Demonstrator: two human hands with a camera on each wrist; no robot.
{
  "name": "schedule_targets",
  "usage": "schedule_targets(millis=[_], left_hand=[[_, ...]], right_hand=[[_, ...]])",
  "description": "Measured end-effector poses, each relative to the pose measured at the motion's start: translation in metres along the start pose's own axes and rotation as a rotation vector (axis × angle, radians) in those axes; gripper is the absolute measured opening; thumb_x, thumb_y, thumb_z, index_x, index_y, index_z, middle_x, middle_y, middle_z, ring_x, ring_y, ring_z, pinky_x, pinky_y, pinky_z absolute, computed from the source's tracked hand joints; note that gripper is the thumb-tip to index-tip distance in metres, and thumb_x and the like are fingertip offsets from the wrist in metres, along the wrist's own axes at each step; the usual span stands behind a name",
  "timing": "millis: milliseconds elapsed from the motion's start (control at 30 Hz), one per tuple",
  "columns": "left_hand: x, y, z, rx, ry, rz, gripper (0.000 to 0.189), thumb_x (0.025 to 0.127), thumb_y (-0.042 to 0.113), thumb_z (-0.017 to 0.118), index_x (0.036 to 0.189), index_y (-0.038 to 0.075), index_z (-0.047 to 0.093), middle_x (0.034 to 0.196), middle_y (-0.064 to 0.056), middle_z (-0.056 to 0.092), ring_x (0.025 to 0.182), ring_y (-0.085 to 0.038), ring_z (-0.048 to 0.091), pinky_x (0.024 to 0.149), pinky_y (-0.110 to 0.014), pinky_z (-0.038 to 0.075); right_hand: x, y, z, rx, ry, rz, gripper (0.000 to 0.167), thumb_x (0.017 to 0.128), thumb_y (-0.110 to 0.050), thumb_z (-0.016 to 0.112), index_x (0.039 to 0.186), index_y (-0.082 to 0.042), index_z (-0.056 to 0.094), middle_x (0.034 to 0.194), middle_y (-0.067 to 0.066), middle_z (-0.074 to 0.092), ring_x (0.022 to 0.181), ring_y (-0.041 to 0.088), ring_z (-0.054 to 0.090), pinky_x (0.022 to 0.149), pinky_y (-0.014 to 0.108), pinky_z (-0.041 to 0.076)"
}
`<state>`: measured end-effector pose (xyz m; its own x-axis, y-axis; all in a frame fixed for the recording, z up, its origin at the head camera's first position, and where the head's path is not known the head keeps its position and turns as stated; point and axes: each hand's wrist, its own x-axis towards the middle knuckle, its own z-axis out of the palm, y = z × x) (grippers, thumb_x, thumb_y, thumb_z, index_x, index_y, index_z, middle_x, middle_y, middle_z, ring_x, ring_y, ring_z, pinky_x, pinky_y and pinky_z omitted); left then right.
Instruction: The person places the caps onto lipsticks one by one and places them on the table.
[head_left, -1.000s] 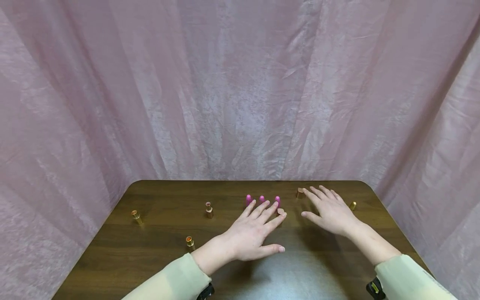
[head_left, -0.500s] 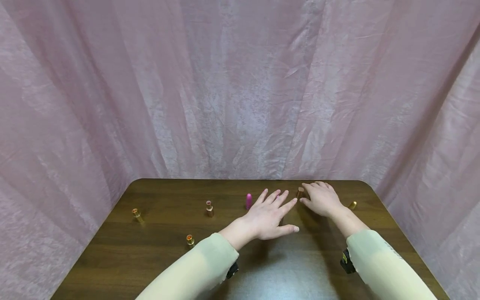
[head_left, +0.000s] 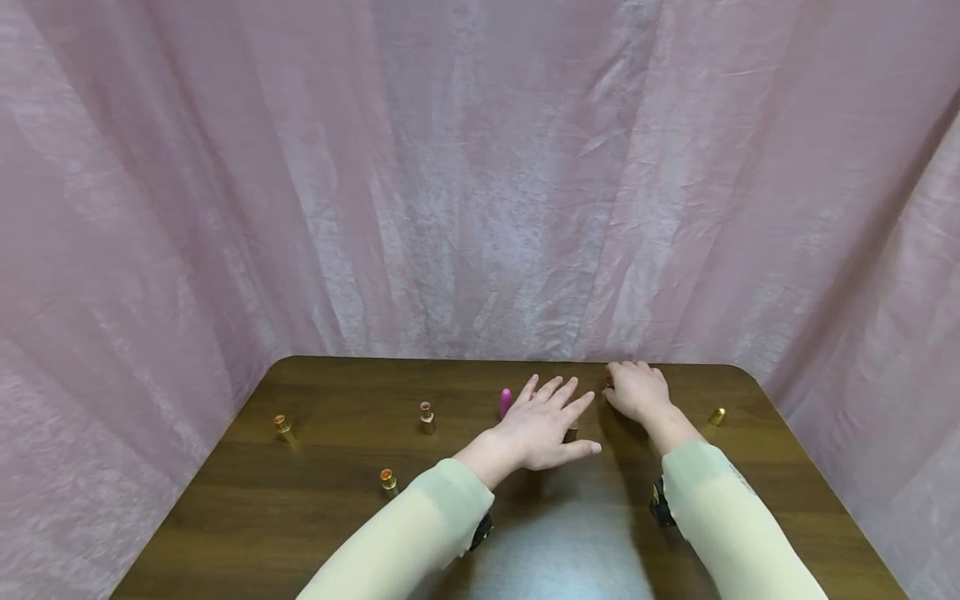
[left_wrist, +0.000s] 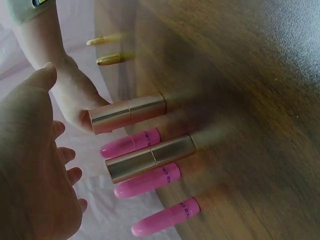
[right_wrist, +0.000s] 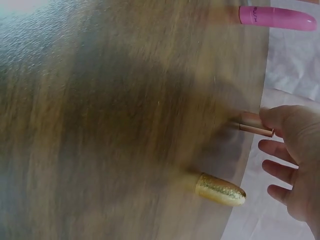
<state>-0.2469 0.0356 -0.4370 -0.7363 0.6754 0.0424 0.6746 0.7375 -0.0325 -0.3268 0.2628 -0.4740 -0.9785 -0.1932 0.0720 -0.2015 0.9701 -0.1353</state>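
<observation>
My right hand (head_left: 637, 392) pinches an upright rose-gold lipstick tube (right_wrist: 255, 124) between thumb and fingers near the table's back edge. My left hand (head_left: 536, 425) hovers palm down with its fingers spread, holding nothing. Beside it in the left wrist view stand three bullet-shaped pink lipstick tubes (left_wrist: 166, 218) in a row, with another rose-gold tube (left_wrist: 150, 159) in front of them. From the head view, the left hand hides most of this group; one pink tube shows past its fingers. A glittery gold bullet-shaped lipstick (right_wrist: 221, 189) stands to the right of the right hand.
On the table's left half stand lipsticks with bare tops: a gold one (head_left: 284, 427) at far left, a rose-gold one (head_left: 427, 418) nearer the middle, and a gold one (head_left: 389, 482) by the left sleeve. A pink curtain (head_left: 480, 183) hangs behind the brown table (head_left: 322, 533).
My right hand has reached forward and left, and its fingers have closed round the rose-gold tube. My left hand has moved right and away from me over the pink tubes, then stayed there.
</observation>
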Motion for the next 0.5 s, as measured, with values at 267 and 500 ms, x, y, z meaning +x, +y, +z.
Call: schedule_targets(millis=[267,500], left_hand=[[-0.0032,0.0038,-0.0005,0.011,-0.004,-0.002,0.081,0.098,0.077,0.030,0.163,0.029,0.029,0.168,-0.002,0.024,0.154,-0.024,0.021,0.123,-0.052,0.011],[-0.0070,0.0010,-0.0029,0.000,-0.007,0.005,0.080,0.098,0.077,0.028,0.163,0.030,0.027,0.168,-0.002,0.024,0.155,-0.023,0.018,0.123,-0.052,0.010]], right_hand=[[0.0058,-0.0002,0.0036,-0.020,-0.025,-0.001,0.020,0.091,-0.018,0.071,0.105,-0.005,0.068,0.108,0.015,0.068,0.118,0.047,0.054,0.092,0.063,0.042],[0.0047,-0.0044,0.0000,0.008,0.015,-0.031,0.009,0.091,-0.015,0.073,0.097,-0.009,0.069,0.095,0.009,0.067,0.104,0.040,0.058,0.086,0.058,0.045]])
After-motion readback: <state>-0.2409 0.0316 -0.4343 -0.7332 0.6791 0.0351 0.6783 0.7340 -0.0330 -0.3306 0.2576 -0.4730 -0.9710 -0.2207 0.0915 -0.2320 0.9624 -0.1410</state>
